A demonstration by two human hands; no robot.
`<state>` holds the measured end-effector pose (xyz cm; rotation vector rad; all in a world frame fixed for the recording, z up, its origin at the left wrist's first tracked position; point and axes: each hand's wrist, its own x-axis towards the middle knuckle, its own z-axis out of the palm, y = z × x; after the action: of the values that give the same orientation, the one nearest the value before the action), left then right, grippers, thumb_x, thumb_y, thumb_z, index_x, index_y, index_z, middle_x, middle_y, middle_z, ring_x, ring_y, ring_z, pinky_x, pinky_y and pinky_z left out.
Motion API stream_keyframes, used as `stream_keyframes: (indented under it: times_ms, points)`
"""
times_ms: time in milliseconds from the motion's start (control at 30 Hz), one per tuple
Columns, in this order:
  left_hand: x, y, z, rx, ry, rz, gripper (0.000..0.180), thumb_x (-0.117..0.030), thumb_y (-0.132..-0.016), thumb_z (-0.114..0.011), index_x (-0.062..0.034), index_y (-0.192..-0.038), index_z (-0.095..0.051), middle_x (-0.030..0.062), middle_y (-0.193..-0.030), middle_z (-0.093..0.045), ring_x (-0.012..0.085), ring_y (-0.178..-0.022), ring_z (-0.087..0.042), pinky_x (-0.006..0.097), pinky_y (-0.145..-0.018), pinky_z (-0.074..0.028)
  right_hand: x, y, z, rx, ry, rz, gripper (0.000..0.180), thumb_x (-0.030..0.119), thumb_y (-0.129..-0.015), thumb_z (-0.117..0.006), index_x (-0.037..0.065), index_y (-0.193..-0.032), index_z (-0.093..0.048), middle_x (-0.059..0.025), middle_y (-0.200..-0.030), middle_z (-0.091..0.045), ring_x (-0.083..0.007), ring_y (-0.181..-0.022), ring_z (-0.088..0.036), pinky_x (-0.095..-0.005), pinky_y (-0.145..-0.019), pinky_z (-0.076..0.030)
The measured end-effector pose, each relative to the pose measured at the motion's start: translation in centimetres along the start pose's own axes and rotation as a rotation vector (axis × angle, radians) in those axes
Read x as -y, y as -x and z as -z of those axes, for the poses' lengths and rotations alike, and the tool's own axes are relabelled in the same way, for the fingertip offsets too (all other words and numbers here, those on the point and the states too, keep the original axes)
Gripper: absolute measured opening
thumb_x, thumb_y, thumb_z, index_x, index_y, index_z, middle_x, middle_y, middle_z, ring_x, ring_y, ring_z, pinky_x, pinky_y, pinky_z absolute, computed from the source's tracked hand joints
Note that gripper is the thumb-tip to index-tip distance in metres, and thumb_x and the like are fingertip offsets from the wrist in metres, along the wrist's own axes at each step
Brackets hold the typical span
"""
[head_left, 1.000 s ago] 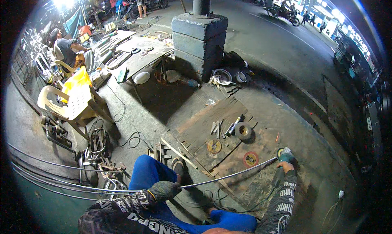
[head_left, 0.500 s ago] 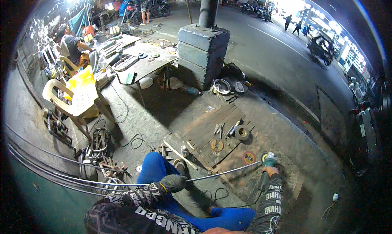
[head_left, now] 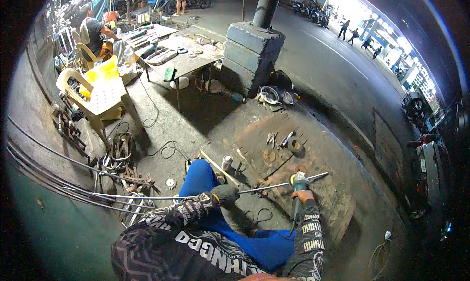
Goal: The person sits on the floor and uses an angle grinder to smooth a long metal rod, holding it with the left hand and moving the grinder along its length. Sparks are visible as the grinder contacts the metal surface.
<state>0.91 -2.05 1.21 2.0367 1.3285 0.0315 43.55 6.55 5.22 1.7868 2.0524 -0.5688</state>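
My left hand (head_left: 226, 195), in a dark grey knit glove, is wrapped round a long thin metal rod (head_left: 264, 188). The rod runs from the far left across my blue-clad knee and ends at the right. In my bare right hand (head_left: 304, 196) is a green angle grinder (head_left: 300, 183), its body pointing toward me. Its disc side lies against or just over the rod, a short way from the rod's right end; whether they touch I cannot tell. More long rods (head_left: 63, 187) stretch out to the left.
A worn plywood board (head_left: 259, 139) bears a tape-like roll (head_left: 294, 145), a flat disc (head_left: 269, 156) and small tools. Beside it stand a can (head_left: 226, 163) and a wooden stick (head_left: 215, 165). Farther off are a plastic chair (head_left: 105, 100), a worktable (head_left: 193, 65), a concrete post base (head_left: 252, 55) and a seated person (head_left: 95, 33).
The grinder has moved left along the rod, from its end to a spot inward of it, so the rod tip now sticks out beyond. My left hand keeps its grip. The view has shifted.
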Motion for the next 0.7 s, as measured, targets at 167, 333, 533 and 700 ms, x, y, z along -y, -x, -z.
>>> stream_keyframes:
  times_ms: [167, 333, 533, 700]
  points:
    - [0.8, -1.0, -1.2, -0.159, 0.006, -0.097, 0.029, -0.032, -0.083, -0.067, -0.0042, -0.091, -0.073, 0.018, -0.08, -0.069, 0.0387, -0.076, -0.069, 0.05, -0.068, -0.053, 2.9, 1.2, -1.5, 0.018, -0.069, 0.006, 0.025, 0.046, -0.084, -0.065, 0.035, -0.104, -0.077, -0.0121, -0.11, -0.074, -0.0322, -0.101, -0.071, -0.0426, -0.089, -0.055]
    - [-0.7, 0.6, -0.7, -0.166, 0.004, -0.035, 0.033, -0.033, -0.093, -0.058, -0.0038, -0.096, -0.072, 0.0184, -0.085, -0.071, 0.0376, -0.08, -0.071, 0.047, -0.07, -0.056, 4.7, -1.0, -5.6, -0.008, -0.385, -0.34, 0.074, 0.049, -0.059, -0.085, 0.003, -0.115, -0.072, -0.028, -0.118, -0.068, -0.0373, -0.11, -0.067, -0.0424, -0.097, -0.052]
    - [-1.5, 1.7, 0.5, -0.171, -0.011, -0.016, 0.031, -0.032, -0.093, -0.057, -0.0052, -0.097, -0.072, 0.0194, -0.089, -0.071, 0.0375, -0.082, -0.071, 0.05, -0.073, -0.056, 9.7, 2.7, -3.5, -0.038, -0.365, -0.284, 0.069, 0.043, -0.054, -0.087, -0.008, -0.098, -0.073, -0.0276, -0.112, -0.071, -0.0332, -0.11, -0.068, -0.0395, -0.096, -0.053]
    - [-1.5, 0.7, 0.3, -0.151, 0.038, 0.033, 0.03, -0.035, -0.087, -0.061, -0.0069, -0.093, -0.071, 0.0193, -0.088, -0.07, 0.0409, -0.084, -0.07, 0.05, -0.075, -0.056, 11.4, 4.0, -2.7, -0.055, -0.439, -0.29, 0.074, 0.046, -0.052, -0.086, -0.01, -0.099, -0.073, -0.0304, -0.114, -0.069, -0.0356, -0.109, -0.068, -0.0407, -0.093, -0.054]
